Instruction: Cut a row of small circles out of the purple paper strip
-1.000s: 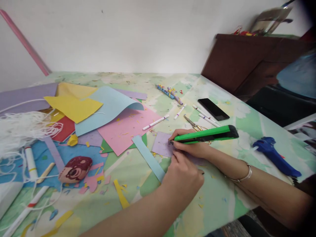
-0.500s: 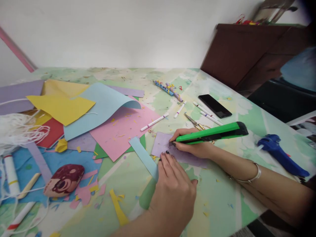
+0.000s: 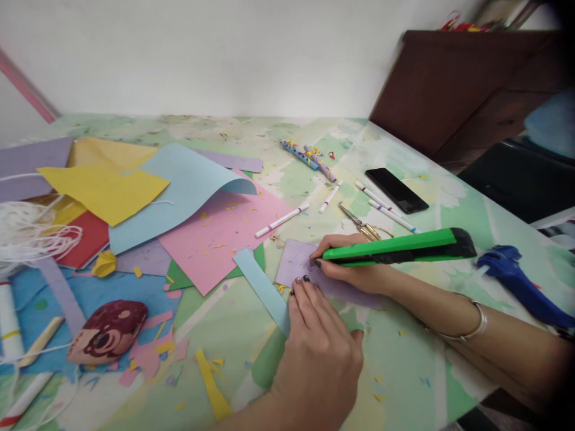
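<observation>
Paper (image 3: 287,272) is lying partly under the left hand (image 3: 320,350), now uncurled and seemingly steadying it; just beyond, the right hand (image 3: 357,275) is grasping a green cutter (image 3: 404,246).

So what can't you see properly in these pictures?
In the head view:
Green cutter: blade end hidden behind the right hand.
Light blue strip: near end hidden by the left hand.
Purple paper: partly covered by both hands.
Scissors: handles partly behind the cutter.
Red-banded pen: cut off at the picture's lower left corner.
</observation>
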The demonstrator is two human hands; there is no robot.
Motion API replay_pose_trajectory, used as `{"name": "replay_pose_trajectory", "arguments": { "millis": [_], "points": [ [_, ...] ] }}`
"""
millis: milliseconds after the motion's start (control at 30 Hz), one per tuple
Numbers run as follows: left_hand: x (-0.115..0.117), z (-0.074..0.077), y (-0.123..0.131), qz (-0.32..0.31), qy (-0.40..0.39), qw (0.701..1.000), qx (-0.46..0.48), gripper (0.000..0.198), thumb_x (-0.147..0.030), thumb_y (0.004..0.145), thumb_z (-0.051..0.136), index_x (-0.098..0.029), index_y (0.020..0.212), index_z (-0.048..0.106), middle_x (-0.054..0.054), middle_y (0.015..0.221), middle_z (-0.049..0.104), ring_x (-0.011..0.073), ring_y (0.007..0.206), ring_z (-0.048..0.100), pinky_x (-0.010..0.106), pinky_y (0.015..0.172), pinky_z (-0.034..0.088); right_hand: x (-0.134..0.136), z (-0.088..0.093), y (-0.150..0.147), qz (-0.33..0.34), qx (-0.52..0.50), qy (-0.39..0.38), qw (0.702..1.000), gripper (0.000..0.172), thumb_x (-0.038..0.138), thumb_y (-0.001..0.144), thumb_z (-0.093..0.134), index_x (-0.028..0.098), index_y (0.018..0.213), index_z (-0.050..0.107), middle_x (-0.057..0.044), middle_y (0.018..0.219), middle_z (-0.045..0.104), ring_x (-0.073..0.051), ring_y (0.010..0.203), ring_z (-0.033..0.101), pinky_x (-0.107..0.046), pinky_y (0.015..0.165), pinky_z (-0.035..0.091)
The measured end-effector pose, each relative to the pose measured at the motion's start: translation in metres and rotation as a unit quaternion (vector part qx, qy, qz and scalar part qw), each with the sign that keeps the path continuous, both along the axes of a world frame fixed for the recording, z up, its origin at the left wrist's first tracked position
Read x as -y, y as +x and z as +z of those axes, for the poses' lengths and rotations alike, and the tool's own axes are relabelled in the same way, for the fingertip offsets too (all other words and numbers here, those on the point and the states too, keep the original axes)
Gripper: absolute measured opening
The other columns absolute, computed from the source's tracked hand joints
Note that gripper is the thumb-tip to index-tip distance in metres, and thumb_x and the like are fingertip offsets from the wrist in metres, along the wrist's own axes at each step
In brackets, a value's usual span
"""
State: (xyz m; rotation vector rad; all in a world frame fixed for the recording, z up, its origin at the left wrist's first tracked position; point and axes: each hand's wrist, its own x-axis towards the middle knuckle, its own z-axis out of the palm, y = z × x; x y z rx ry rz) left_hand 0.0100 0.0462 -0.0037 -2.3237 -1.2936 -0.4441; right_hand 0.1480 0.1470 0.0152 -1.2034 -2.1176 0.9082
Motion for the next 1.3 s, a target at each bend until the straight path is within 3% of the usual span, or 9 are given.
{"name": "replay_pose_trajectory", "arguments": {
  "millis": [533,667,733,800,867,933,1033,1133,1300],
  "points": [
    [0.002,-0.003,0.001,-0.003,0.007,1.0,-0.013,0.05,-0.036,0.082,0.053,0.008,0.098,0.069,0.032,0.101,0.066,0.0428,0.097,0.065,0.046,0.076,0.058,0.001,0.0,-0.002,-0.007,0.0,0.016,1.0,0.01,0.014,0.073,0.059,0.015,0.08,0.067,0.0,0.071,0.07,-0.011,0.062,0.061,-0.018,0.058,0.045],
    [-0.011,0.008,-0.01,-0.071,0.021,0.997,-0.006,0.03,-0.016,0.077,0.058,0.008,0.09,0.07,0.031,0.088,0.069,0.0398,0.084,0.069,0.044,0.066,0.058,0.0,0.0,-0.003,-0.005,-0.001,0.007,1.0,0.009,0.014,0.074,0.059,0.015,0.079,0.066,0.0,0.072,0.07,-0.011,0.064,0.062,-0.018,0.058,0.046],
    [-0.029,0.019,-0.025,-0.15,-0.097,0.983,0.039,0.017,-0.009,0.075,0.056,-0.003,0.073,0.071,0.019,0.067,0.07,0.0301,0.063,0.068,0.037,0.052,0.054,-0.001,-0.001,-0.001,0.007,-0.011,-0.003,1.0,0.009,0.015,0.075,0.059,0.016,0.08,0.067,0.0,0.074,0.07,-0.011,0.066,0.062,-0.018,0.059,0.046],
    [-0.052,0.028,-0.043,-0.162,-0.149,0.973,0.066,0.023,-0.013,0.081,0.052,-0.015,0.062,0.065,0.005,0.058,0.065,0.0203,0.053,0.062,0.03,0.048,0.048,-0.002,-0.001,0.001,0.022,-0.022,-0.013,0.999,0.011,0.015,0.076,0.059,0.016,0.082,0.067,0.0,0.075,0.07,-0.011,0.066,0.062,-0.018,0.059,0.045],
    [-0.075,0.031,-0.059,-0.126,-0.172,0.971,0.106,0.029,-0.018,0.087,0.047,-0.016,0.063,0.063,0.005,0.059,0.064,0.019,0.055,0.059,0.03,0.052,0.047,-0.003,0.0,0.001,0.031,-0.025,-0.014,0.999,0.011,0.016,0.076,0.059,0.016,0.083,0.068,0.0,0.074,0.07,-0.011,0.065,0.061,-0.018,0.059,0.045],
    [-0.094,0.028,-0.069,-0.093,-0.184,0.966,0.153,0.021,-0.016,0.088,0.045,-0.012,0.09,0.065,0.009,0.081,0.068,0.0212,0.074,0.063,0.034,0.066,0.05,-0.003,0.001,0.001,0.035,-0.018,-0.007,0.999,0.011,0.015,0.075,0.06,0.016,0.082,0.068,0.001,0.073,0.069,-0.011,0.064,0.06,-0.018,0.059,0.044],
    [-0.111,0.017,-0.071,-0.106,-0.224,0.949,0.195,0.032,-0.017,0.088,0.049,-0.015,0.119,0.056,0.009,0.106,0.066,0.0207,0.099,0.059,0.036,0.085,0.048,-0.002,0.004,-0.001,0.039,-0.006,0.008,0.999,0.01,0.014,0.075,0.06,0.017,0.08,0.067,0.002,0.071,0.068,-0.01,0.062,0.057,-0.018,0.058,0.042],
    [-0.115,0.011,-0.066,-0.112,-0.261,0.935,0.214,0.025,-0.017,0.087,0.051,-0.018,0.11,0.061,0.007,0.103,0.064,0.0211,0.099,0.055,0.036,0.086,0.046,-0.002,0.007,0.0,0.049,0.002,0.018,0.999,0.009,0.014,0.076,0.059,0.017,0.08,0.067,0.003,0.068,0.065,-0.008,0.059,0.054,-0.017,0.055,0.039],
    [-0.114,0.014,-0.064,-0.092,-0.298,0.92,0.239,0.011,-0.015,0.085,0.05,-0.017,0.085,0.061,0.003,0.083,0.063,0.0188,0.082,0.055,0.032,0.074,0.044,-0.002,0.011,0.003,0.076,0.002,-0.003,0.997,0.009,0.017,0.079,0.06,0.017,0.084,0.067,0.003,0.069,0.064,-0.008,0.06,0.053,-0.017,0.054,0.038]
  ]
}}
